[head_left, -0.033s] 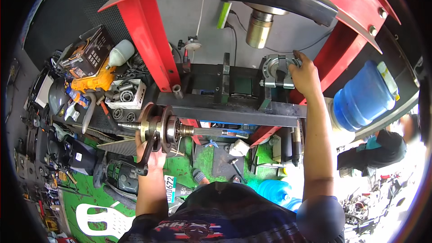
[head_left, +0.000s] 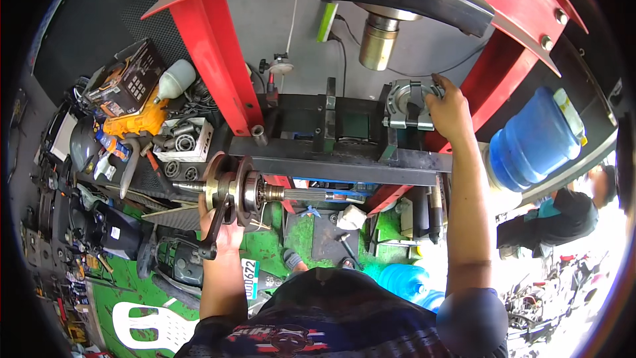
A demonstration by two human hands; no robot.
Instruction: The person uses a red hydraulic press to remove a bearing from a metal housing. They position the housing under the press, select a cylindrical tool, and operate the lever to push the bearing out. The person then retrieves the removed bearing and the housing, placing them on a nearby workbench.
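My left hand (head_left: 226,231) is closed around a crankshaft (head_left: 248,192) from below, its fingers partly hidden behind the round webs. The shaft lies roughly level, with its long splined end pointing right. A dark connecting rod (head_left: 216,229) hangs from it across my palm. Farther off to the right, my right hand (head_left: 452,111) grips the right side of a silver bearing separator (head_left: 403,101), a round split clamp with bolts. That clamp rests on the black bed (head_left: 298,158) of a red-framed press. Above it hangs the press's metal ram (head_left: 379,43), apart from the clamp.
Red uprights (head_left: 218,59) flank the press bed. At left sit a box of bearings (head_left: 189,138), a hammer (head_left: 158,167) and a cardboard box (head_left: 126,76). A blue water jug (head_left: 533,134) stands at right. A person (head_left: 553,215) crouches beyond it. A motorcycle (head_left: 179,258) is at lower left.
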